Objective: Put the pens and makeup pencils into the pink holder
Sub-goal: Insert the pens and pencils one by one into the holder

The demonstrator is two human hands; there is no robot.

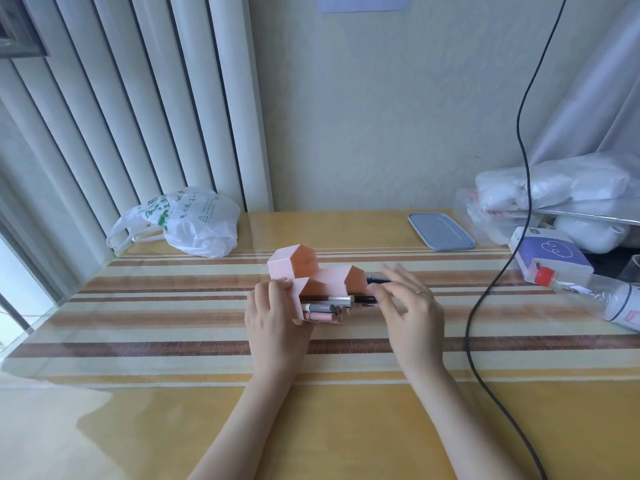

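Left grip [273, 317] holds pink holder [311, 275]; right grip [408, 303] pinches pen [377, 279].

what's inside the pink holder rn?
The holder lies on its side. Its near compartment holds several pens, ends sticking out right: grey, silver, pink, black. The left hand covers its closed end. The two farther compartments look empty, though their depths are hidden.

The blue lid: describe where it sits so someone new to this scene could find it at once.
Start at the striped yellow table and follow its far edge along the wall toward the right. The flat blue-grey rectangular plastic lid lies there, just left of the clear plastic-wrapped bundles. It alone is flat, rounded-cornered and solid blue-grey; the white plastic shopping bag sits at the far left.
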